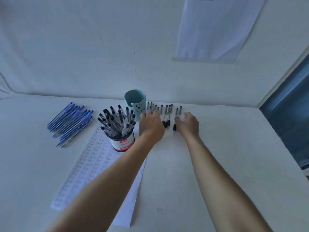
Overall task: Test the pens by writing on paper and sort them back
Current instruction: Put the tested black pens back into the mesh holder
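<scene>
Several black pens point(167, 109) lie in a row on the white table near the wall. My left hand point(151, 126) rests flat over the left part of the row, fingers fairly straight. On the row's right side is my right hand point(189, 125), fingers spread and loosely bent, beside a black pen point(174, 127). A few more black pens point(166, 123) lie between the two hands. A mesh holder point(122, 143) full of black pens stands on the test paper point(93, 161), which is covered in written words.
A light blue bear cup point(134, 106) stands at the wall, left of the pen row. Several blue pens point(71, 122) lie in a pile at the far left. A sheet of paper point(215, 29) is taped to the wall. A dark window point(289, 118) is at right.
</scene>
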The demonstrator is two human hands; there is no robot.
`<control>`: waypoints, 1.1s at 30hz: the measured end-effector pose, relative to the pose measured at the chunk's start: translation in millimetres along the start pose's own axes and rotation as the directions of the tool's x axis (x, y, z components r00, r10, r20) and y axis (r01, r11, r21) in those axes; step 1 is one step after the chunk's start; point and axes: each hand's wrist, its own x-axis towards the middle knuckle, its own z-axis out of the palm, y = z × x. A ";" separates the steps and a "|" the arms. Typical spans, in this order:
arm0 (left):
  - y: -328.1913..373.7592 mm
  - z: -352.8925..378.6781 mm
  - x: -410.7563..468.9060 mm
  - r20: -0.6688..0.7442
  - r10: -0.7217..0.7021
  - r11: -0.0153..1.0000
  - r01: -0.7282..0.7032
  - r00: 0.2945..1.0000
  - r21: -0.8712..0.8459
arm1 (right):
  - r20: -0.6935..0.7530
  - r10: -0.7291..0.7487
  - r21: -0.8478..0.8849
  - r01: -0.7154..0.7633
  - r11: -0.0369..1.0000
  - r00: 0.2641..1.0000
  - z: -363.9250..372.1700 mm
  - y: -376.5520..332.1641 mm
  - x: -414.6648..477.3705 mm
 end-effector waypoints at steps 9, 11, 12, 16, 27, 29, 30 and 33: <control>-10.0 30.7 21.7 -0.138 -0.099 0.990 0.111 0.986 0.083 | 0.085 -0.024 -0.296 0.048 0.954 0.996 11.6 -23.5 25.0; -13.0 30.7 24.6 -0.144 -0.091 0.986 0.110 0.985 0.127 | 0.132 -0.009 -0.272 0.045 0.961 0.991 9.6 -27.0 28.9; -13.6 29.7 26.0 -0.145 -0.083 0.984 0.104 0.986 0.145 | 0.156 -0.002 -0.256 0.042 0.966 0.988 9.3 -28.6 30.4; -9.8 24.3 29.2 -0.114 -0.051 0.979 0.072 0.992 0.189 | 0.185 0.003 -0.275 0.049 0.960 0.983 10.5 -34.1 32.9; -13.3 9.2 34.9 0.024 -0.136 0.990 0.135 0.990 0.038 | 0.184 0.011 -0.355 0.056 0.933 0.983 11.7 -41.6 33.3; -16.1 8.4 35.2 0.070 -0.171 0.985 0.173 0.983 -0.025 | 0.184 0.023 -0.363 0.046 0.931 0.983 13.4 -42.5 32.5; -17.4 8.9 36.1 0.087 -0.189 0.979 0.194 0.978 -0.053 | 0.186 0.031 -0.367 0.041 0.929 0.982 14.1 -43.2 32.6; -19.8 9.4 35.6 0.111 -0.229 0.967 0.239 0.967 -0.087 | 0.204 0.053 -0.385 0.030 0.922 0.977 15.7 -46.7 33.6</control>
